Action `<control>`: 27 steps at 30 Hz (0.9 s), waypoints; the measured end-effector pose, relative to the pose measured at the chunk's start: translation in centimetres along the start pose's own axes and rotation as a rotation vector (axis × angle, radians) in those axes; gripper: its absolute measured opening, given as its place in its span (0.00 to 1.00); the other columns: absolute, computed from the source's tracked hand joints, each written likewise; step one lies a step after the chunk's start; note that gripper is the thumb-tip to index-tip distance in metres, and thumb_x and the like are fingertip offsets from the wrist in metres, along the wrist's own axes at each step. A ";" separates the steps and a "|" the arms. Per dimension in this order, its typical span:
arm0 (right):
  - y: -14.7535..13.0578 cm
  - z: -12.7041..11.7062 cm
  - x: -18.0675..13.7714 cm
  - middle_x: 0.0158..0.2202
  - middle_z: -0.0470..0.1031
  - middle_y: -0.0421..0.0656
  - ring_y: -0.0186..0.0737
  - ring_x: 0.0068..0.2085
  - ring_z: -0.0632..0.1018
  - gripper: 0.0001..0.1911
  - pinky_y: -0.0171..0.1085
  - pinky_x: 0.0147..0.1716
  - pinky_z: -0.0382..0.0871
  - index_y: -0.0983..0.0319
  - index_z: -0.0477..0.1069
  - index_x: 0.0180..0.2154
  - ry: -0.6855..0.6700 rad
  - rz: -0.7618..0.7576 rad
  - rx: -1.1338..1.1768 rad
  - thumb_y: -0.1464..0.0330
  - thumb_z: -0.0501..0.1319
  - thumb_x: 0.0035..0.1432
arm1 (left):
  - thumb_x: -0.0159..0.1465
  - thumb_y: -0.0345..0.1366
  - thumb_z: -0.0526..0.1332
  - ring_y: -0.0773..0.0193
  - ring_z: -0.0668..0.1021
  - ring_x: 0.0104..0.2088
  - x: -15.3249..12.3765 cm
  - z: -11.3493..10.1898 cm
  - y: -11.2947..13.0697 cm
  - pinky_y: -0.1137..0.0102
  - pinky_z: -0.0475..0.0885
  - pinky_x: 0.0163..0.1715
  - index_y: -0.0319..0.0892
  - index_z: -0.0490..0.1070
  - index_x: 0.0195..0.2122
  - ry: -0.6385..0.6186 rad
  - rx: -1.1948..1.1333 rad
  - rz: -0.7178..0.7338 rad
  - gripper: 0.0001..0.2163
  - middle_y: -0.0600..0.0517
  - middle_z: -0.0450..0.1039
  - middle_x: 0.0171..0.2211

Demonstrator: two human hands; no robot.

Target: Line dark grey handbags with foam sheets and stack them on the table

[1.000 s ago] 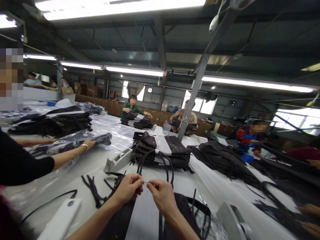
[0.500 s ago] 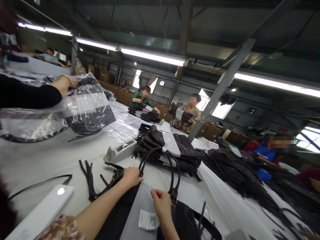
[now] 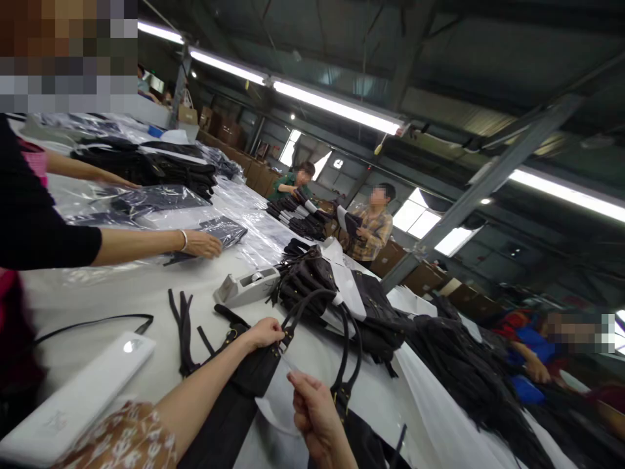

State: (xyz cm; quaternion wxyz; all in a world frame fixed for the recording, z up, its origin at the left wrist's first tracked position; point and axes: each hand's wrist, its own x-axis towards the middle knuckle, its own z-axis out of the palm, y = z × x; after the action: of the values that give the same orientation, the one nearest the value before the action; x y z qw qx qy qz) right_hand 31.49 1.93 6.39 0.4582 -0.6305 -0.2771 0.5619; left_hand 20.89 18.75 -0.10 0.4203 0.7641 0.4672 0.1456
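I have the left hand (image 3: 263,333) pinching the foot of the near handbag's handle, by a brass fitting (image 3: 282,347). The right hand (image 3: 316,413) has thumb and forefinger together just beside it; whether anything thin is caught between them, I cannot tell. The dark handbag (image 3: 254,374) lies on the bench (image 3: 127,296) directly below both hands, a white paper strip (image 3: 280,404) curling up across it. To work this well, I'd let the left pinch anchor the handle while the right fingertips move lightly, without creasing the paper or scratching the brass.

Counting outward: one handbag under my hands, with two handles gathered by one white wrap (image 3: 338,298); one oblong white box (image 3: 81,397) to the left; one grey tape dispenser (image 3: 249,286) beyond. Behind the handles is one stack of dark bags (image 3: 378,309), too overlapped to count.

At left, one co-worker shows two hands, the nearer one (image 3: 202,245) on a plastic-wrapped bag (image 3: 227,229). Farther off I count three more: a green shirt (image 3: 284,185), a plaid shirt (image 3: 378,234) and a red-and-blue outfit (image 3: 532,345). One clock (image 3: 338,164) hangs on the far wall.
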 end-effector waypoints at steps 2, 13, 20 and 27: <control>0.4 -0.5 1.4 0.12 0.51 0.29 0.24 0.16 0.49 0.26 0.30 0.15 0.38 0.63 0.68 0.26 0.140 -0.090 -0.163 0.50 0.69 0.33 | 0.64 0.44 0.58 0.66 0.76 0.33 0.3 -0.3 -0.3 0.66 0.73 0.37 0.37 0.72 0.35 -0.049 -0.037 -0.008 0.14 0.53 0.74 0.31; -0.1 1.6 4.2 0.20 0.71 0.41 0.40 0.29 0.72 0.19 0.35 0.30 0.58 0.65 0.73 0.22 0.403 -0.406 -0.863 0.58 0.53 0.51 | 0.63 0.45 0.59 0.65 0.76 0.34 0.3 -0.6 -0.6 0.64 0.72 0.39 0.38 0.71 0.31 -0.030 -0.140 -0.045 0.14 0.53 0.73 0.29; 0.1 3.0 6.4 0.21 0.74 0.47 0.44 0.28 0.74 0.17 0.37 0.29 0.56 0.64 0.73 0.19 0.476 -0.373 -0.956 0.64 0.53 0.53 | 0.63 0.45 0.59 0.67 0.75 0.30 -0.1 -1.6 -0.4 0.67 0.72 0.35 0.38 0.72 0.32 -0.093 -0.300 0.039 0.14 0.55 0.72 0.27; 0.6 4.8 8.9 0.22 0.77 0.47 0.45 0.28 0.76 0.18 0.36 0.27 0.58 0.64 0.78 0.25 0.433 -0.342 -0.906 0.62 0.54 0.54 | 0.64 0.38 0.59 0.67 0.76 0.30 0.0 -2.3 -1.0 0.68 0.73 0.35 0.38 0.73 0.37 -0.202 -0.299 0.074 0.09 0.55 0.74 0.29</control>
State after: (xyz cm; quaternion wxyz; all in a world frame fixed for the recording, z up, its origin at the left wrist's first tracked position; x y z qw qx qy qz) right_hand 28.67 10.65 2.04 0.2717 -0.8126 -0.4901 0.1602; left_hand 18.83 20.08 0.47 0.5682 0.7207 0.3674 0.1511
